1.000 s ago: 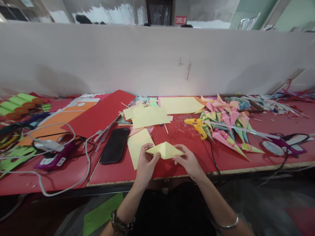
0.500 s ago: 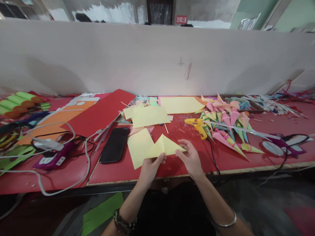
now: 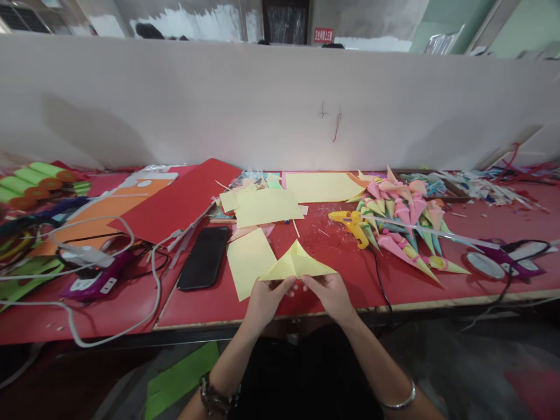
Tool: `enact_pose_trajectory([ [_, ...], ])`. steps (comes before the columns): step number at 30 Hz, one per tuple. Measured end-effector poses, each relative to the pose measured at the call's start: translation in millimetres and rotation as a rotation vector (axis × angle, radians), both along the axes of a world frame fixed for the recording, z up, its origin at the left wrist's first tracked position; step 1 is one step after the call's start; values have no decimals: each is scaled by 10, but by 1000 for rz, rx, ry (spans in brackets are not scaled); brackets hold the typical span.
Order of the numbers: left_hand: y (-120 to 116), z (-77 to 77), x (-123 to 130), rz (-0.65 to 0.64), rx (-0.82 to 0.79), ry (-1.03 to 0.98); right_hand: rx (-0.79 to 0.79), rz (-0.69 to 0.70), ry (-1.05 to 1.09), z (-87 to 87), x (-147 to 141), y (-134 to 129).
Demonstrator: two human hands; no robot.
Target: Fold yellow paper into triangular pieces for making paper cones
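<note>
Between my hands is a yellow sheet of paper [image 3: 296, 261], folded into a triangle with its point facing away from me and a crease down the middle. My left hand [image 3: 266, 300] pinches its near edge left of the crease. My right hand [image 3: 330, 294] pinches the same edge just right of it, thumb on top. Both sets of fingertips are partly hidden under the paper. A flat yellow square of paper [image 3: 249, 259] lies on the red table just beyond my left hand.
A black phone [image 3: 203, 258] lies left of the paper. A yellow glue gun [image 3: 352, 226] with a black cord rests to the right, against a pile of paper cones [image 3: 406, 213]. White cables [image 3: 153, 291] and a purple power strip [image 3: 98, 277] occupy the left. A partition [image 3: 262, 105] stands behind.
My right hand has moved left from the paper's right corner to the middle of its near edge. The folded sheet now sits more centred, its point slightly further right.
</note>
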State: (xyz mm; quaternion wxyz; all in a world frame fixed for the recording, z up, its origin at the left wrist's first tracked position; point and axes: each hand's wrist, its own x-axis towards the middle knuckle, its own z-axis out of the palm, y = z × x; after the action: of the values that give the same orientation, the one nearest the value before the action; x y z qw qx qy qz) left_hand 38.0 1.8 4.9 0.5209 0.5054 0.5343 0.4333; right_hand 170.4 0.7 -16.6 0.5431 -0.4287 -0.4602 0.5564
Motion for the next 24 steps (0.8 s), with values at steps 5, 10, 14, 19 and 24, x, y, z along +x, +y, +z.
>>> enact_pose_trajectory([
  [5, 4, -25, -52, -28, 27, 71, -11, 27, -65, -31, 30, -2],
  [10, 13, -73, -85, 8, 35, 78, -10, 67, -108, -76, 64, -5],
  [14, 14, -91, -72, -2, 44, 112, 10, 116, -144, -81, 75, -12],
  [19, 12, -80, -45, -13, 108, 123, 126, 177, -191, 0, 98, -24],
  [24, 5, -97, -45, -90, 172, 131, 168, 232, -302, 61, 119, -30],
])
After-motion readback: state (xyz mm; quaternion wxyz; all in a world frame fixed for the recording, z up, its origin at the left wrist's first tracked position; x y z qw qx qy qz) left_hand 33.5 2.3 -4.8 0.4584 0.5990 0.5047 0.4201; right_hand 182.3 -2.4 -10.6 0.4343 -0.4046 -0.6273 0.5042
